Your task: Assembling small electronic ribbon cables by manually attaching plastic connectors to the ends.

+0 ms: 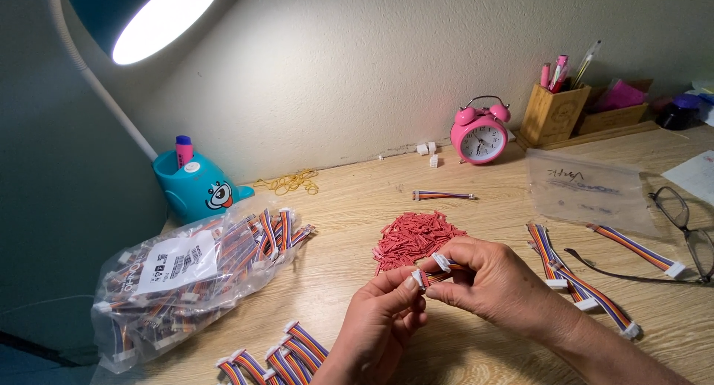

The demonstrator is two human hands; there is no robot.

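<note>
Both hands meet over the wooden desk (461, 355), left hand (383, 318) and right hand (494, 281) pinching one short rainbow-striped ribbon cable with white plugs (435, 270) beside a heap of small red strips (413, 236).

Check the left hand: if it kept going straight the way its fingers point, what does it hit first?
The left hand points up and right, its fingers pinching a short ribbon cable shared with the right hand. Past those, likely the pile of red pieces, though depth is unclear.
</note>
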